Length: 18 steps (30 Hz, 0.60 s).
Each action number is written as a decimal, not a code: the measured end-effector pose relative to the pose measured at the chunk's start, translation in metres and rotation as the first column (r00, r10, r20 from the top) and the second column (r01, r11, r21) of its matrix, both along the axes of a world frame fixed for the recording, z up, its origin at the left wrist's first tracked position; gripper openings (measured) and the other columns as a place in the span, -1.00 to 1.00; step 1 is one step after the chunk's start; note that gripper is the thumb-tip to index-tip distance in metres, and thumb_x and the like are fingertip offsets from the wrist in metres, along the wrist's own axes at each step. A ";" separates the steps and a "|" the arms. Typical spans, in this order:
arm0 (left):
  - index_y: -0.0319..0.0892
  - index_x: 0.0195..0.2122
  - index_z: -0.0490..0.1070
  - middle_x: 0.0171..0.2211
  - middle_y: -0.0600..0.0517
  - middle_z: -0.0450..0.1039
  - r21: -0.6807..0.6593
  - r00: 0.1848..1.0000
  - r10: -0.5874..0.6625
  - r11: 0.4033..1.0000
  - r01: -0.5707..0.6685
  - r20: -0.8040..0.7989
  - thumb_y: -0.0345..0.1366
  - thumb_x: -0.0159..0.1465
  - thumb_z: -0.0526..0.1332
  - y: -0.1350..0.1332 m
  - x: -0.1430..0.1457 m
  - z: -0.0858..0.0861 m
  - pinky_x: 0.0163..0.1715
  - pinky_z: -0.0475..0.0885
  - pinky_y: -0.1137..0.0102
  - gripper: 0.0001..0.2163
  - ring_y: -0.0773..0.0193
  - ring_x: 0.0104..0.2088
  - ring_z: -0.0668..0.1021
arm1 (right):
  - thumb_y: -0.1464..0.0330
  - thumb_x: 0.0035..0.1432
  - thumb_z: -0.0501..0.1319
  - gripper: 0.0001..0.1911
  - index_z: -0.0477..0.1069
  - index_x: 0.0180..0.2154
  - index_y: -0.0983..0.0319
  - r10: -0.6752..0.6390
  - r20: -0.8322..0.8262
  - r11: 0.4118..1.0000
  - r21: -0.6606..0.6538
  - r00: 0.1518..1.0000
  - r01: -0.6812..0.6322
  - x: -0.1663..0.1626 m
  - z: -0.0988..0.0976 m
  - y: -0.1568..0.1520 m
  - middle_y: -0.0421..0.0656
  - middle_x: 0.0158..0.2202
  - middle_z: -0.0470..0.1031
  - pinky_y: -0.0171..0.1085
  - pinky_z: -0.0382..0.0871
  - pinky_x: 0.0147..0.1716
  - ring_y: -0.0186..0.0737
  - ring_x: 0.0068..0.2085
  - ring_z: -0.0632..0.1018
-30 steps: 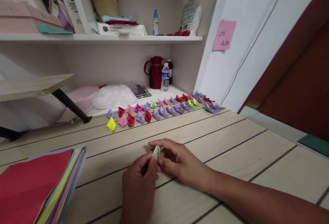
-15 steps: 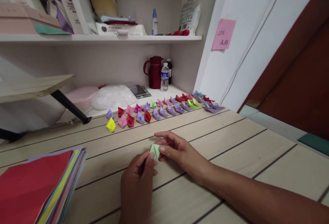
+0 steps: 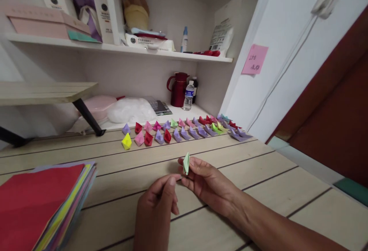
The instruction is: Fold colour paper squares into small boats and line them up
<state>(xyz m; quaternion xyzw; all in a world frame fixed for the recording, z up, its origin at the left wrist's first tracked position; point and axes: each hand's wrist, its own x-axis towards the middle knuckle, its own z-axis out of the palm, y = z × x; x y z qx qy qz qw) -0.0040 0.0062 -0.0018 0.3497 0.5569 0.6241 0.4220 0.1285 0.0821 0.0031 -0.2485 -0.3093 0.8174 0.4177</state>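
A small piece of light green folded paper (image 3: 186, 164) stands on edge between the thumb and fingers of my right hand (image 3: 211, 180), its layers seen from the side. Just left of it is my left hand (image 3: 159, 199), loosely closed, thumb against the index finger, with nothing visible in it. The left index fingertip comes close to the right fingers below the paper; whether they touch, I cannot tell. Beyond both hands, two rows of small folded paper boats (image 3: 185, 133) in purple, red, pink, green and yellow line the back of the wooden-slat tabletop (image 3: 120, 184).
A stack of coloured paper (image 3: 37, 201), red on top, lies at the left front. Behind the boats stand a dark red jug (image 3: 178, 89) and a water bottle (image 3: 188, 96), beside a white plastic bag (image 3: 130, 109). A small raised shelf (image 3: 46, 93) with black legs is at left.
The green paper has left my left fingers and is now in my right hand, turned edge-on. My right palm has rolled upward. The camera view has shifted slightly.
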 end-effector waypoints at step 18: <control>-0.11 -0.69 0.16 -0.80 0.24 0.01 -0.074 0.950 -0.191 0.974 0.215 0.248 0.13 0.09 0.28 0.003 -0.009 0.006 -0.66 0.01 0.46 -0.51 0.48 -0.73 0.08 | 0.28 0.26 0.22 -0.85 0.55 -0.32 0.13 -0.474 0.397 0.506 0.853 0.786 -0.125 0.005 0.016 -0.008 -0.11 -0.19 0.43 -0.19 0.28 -0.03 -0.13 -0.06 0.44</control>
